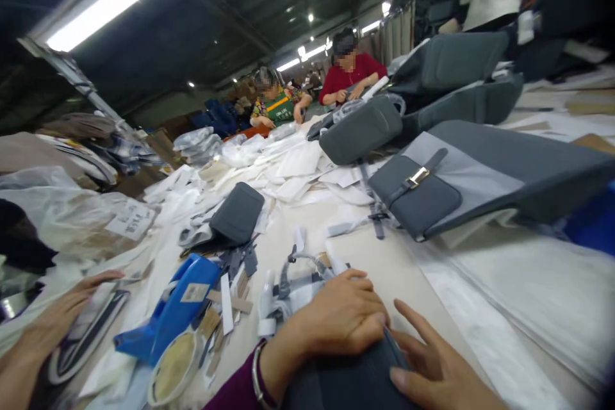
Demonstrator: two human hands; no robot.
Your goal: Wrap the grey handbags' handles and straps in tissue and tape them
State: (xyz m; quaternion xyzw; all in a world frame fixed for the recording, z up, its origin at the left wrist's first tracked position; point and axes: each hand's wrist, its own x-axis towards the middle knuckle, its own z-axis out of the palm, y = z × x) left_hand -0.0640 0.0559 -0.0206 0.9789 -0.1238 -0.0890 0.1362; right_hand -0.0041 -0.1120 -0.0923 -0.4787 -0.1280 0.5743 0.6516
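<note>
A dark grey-blue bag [346, 378] lies at the bottom centre, with its handle wrapped in white material. My left hand [343, 311], below a purple sleeve and a metal bangle, rests across the bag's top, its fingers curled round the edge. At the bag's right side is my right hand [432, 359], its fingers spread and its thumb against the edge. Beneath my left hand, part of the bag is hidden.
Left of the bag are a blue plastic tool [175, 311], a round tub [173, 368] and scraps. Another person's hand [62, 314] is at far left. A buckled bag [423, 192] lies at right; two people work at the far end.
</note>
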